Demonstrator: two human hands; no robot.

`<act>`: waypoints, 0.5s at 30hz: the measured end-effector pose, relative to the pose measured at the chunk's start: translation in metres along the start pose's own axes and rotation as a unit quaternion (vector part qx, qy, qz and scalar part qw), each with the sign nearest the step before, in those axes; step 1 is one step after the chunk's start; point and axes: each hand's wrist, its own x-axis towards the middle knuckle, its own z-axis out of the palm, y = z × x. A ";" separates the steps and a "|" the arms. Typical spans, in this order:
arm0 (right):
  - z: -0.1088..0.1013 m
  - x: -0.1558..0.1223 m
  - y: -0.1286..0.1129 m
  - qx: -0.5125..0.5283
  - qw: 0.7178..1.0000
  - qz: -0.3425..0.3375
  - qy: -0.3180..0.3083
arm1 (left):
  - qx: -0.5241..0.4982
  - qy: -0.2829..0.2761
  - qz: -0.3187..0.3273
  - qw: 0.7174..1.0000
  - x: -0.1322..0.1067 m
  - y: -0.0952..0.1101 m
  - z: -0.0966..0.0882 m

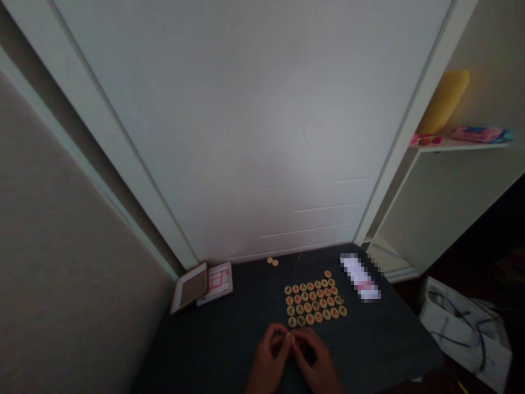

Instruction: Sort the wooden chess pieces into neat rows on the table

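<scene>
My left hand (pixel 268 355) and my right hand (pixel 314 355) meet at the fingertips near the front of the dark table. Pinched between them is a small pale tan edge that matches a Chinese chess piece (pixel 290 338), mostly covered by the fingers. Just beyond my hands, round wooden Chinese chess pieces (pixel 315 305) lie flat in several neat rows, marked in red or dark characters. One red-marked piece (pixel 327 274) sits behind the rows at their right end. Farther back, two pieces (pixel 272 261) lie close together with no marks visible.
An open box lid (pixel 190 287) and a white box with red print (pixel 217 283) rest at the table's back left. A blurred-out white item (pixel 360 277) lies right of the rows. A white panel rises behind the dark table (pixel 205 350); a white container with cables (pixel 467 328) stands right.
</scene>
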 end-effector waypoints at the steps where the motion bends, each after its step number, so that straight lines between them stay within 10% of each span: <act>1: 0.000 0.000 0.001 0.000 1.000 -0.003 -0.004 | 0.004 0.003 -0.004 1.000 0.001 -0.001 0.000; 15: 0.001 0.000 0.013 -0.022 1.000 0.011 -0.015 | -0.020 -0.050 -0.032 0.998 0.001 0.002 -0.005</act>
